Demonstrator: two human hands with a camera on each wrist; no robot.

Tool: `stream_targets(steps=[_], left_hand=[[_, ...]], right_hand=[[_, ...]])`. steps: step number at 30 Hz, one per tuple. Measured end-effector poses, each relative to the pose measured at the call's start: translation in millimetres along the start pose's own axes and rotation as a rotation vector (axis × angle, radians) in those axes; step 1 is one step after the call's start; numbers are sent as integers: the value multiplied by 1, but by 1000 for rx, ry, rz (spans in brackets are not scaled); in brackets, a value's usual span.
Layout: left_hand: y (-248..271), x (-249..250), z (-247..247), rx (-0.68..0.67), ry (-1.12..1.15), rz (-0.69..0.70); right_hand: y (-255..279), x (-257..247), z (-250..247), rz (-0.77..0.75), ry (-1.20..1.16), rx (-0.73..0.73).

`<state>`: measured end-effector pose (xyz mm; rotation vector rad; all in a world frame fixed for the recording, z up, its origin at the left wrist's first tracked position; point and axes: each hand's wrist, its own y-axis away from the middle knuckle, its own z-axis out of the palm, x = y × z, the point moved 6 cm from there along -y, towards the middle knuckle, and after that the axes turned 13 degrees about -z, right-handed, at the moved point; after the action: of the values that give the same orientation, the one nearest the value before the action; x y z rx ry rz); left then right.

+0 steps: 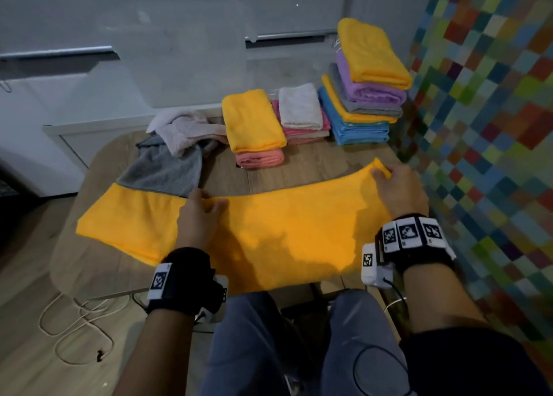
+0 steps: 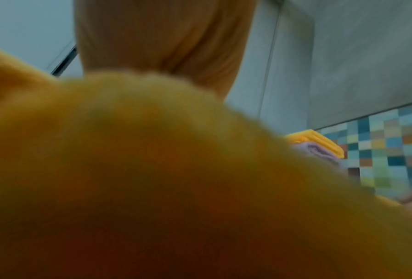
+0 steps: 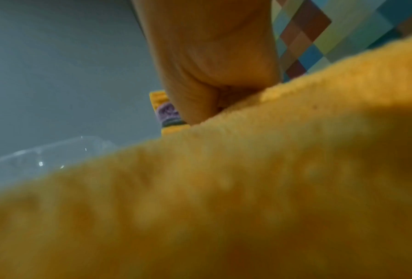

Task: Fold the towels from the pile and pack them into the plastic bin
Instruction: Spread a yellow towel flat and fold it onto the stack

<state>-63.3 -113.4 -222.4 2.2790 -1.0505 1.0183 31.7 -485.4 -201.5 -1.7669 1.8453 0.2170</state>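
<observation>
A long orange towel (image 1: 269, 234) lies spread across the near half of the wooden table (image 1: 299, 171). My left hand (image 1: 200, 213) pinches its far edge near the middle, thumb on top. My right hand (image 1: 395, 186) grips the towel's far right corner, which is lifted off the table. Both wrist views are filled by blurred orange towel (image 2: 176, 179) (image 3: 247, 188) under a palm. An unfolded pile with a grey towel (image 1: 164, 168) and a pale pink towel (image 1: 182, 129) lies at the far left. The clear plastic bin (image 1: 179, 57) stands behind it.
Folded towels sit at the back: an orange one (image 1: 251, 120) on a salmon one, a white one (image 1: 299, 105) on pink ones, and a tall stack (image 1: 365, 87) of orange, purple, grey and blue. A colourful tiled wall (image 1: 484, 126) borders the right. Cables lie on the floor at left.
</observation>
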Motion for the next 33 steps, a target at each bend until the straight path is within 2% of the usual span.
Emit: stream_targets(steps=[3,7,9,12,14,18,20,22,26,29,31,33], left_hand=[[-2,-8,11,-53,-119,20],[-10,-16,15,-16,-290,116],[-12,-16,16,-35,-322,153],[-7,-8,18,-76,-310,236],[-5,-5,16,-130,-200,238],[-3,2,5,-272,158,166],[-3,10,-6,-295,313,98],[-8,23,-17,-316,367,50],[-34,53,-23,-317,156,117],[-50,62,-11,-199,-71,161],[-45,67,-2,-73,-258,278],[-24,72,16,-62,-315,425]], right_hand=[[0,6,19,-7,25,-86],[2,9,21,23,78,-63],[1,14,25,89,73,-150],[-4,15,33,108,-4,-279],[-8,13,33,116,-147,-283],[-11,4,16,136,-420,-232],[-14,3,6,153,-501,-166],[-21,1,-1,151,-606,-82],[-38,2,-5,97,-619,75],[-47,3,3,57,-558,59],[-45,4,5,21,-327,10],[-31,-8,10,-84,-109,-76]])
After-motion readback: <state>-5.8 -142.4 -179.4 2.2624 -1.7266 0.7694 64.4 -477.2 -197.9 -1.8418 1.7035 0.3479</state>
